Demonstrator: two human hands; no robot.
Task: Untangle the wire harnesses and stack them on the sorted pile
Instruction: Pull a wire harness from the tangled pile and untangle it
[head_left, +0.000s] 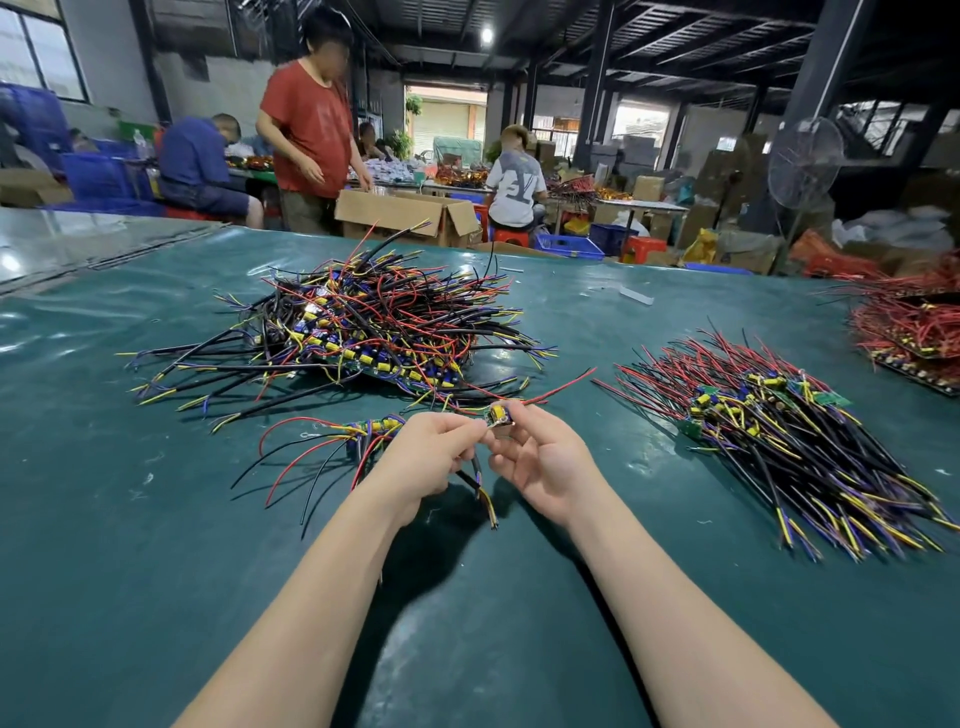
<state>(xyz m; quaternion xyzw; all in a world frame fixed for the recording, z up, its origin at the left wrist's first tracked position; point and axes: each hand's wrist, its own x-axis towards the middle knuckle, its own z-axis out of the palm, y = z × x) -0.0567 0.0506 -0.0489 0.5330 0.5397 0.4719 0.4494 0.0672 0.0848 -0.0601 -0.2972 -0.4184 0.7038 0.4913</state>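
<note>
Your left hand (423, 454) covers the harness (558, 388) between the small board (497, 415) at your fingertips and the black lead (483, 496) emerging below your palm. Your right hand (545, 462) hides the board's near edge. Far right of your fingers, the red wire pile (909, 327) runs off the frame.

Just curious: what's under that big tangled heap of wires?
Circuit boards with yellow parts show at the near edge of the tangled heap, on the green table. Wires cover its middle.

Red, black, yellow and blue wires (363, 322) (teal table (156, 519)).
</note>
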